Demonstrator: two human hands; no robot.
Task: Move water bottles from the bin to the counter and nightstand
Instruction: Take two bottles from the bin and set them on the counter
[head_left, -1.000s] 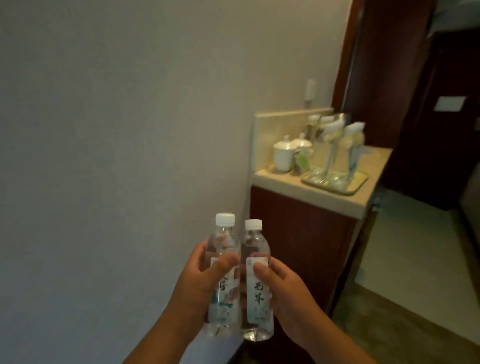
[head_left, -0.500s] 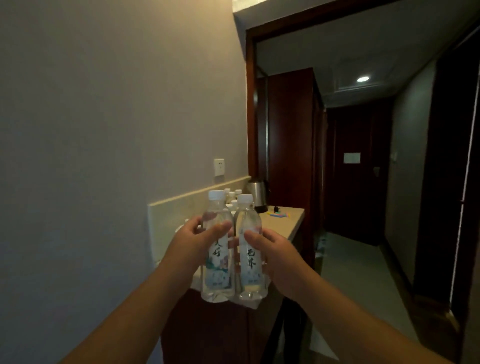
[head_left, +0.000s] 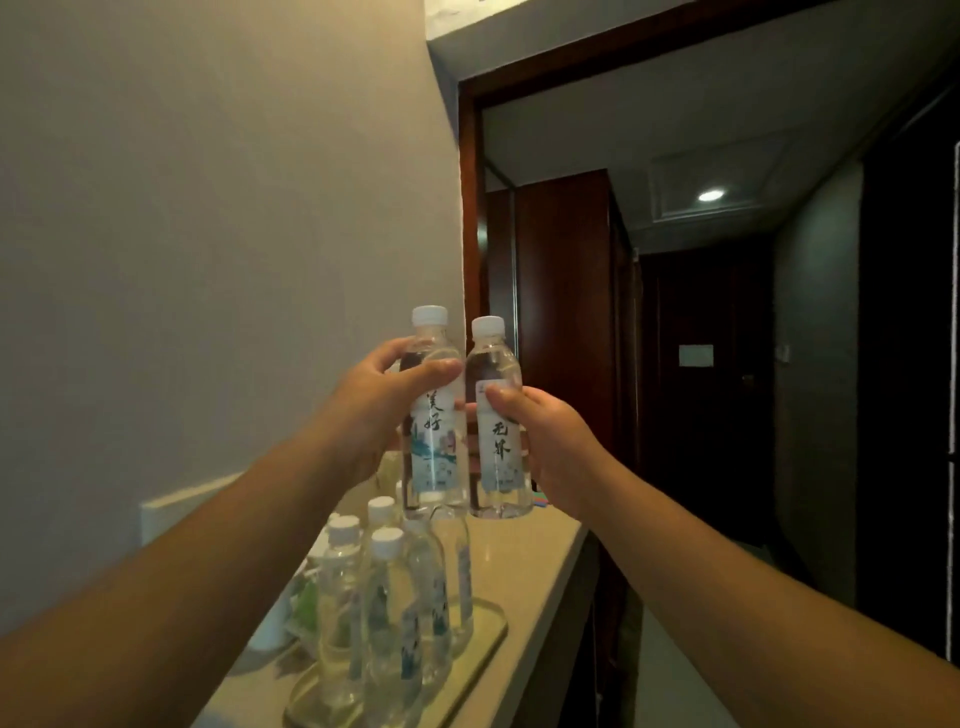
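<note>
Two bottles up in front of us in the head view, upright and side by side, just about touching. Our left hand (head_left: 371, 410) grips the left bottle (head_left: 434, 415), thumb across its front and fingers (head_left: 387, 349) curled round the back. Our right hand (head_left: 545, 441) holds the right bottle (head_left: 496, 421), thumb pressed on the label, the other fingers hidden behind it. Both have white caps and are held in the air above the table (head_left: 535, 582), none of their weight on it. Below them, on the near part of the table, a tray (head_left: 488, 642) carries a cluster of more capped bottles (head_left: 384, 613), standing close together. Left of the tray, something white and something green, too blurred to name. Beyond, a dark corridor with one ceiling light (head_left: 710, 195) lit.
</note>
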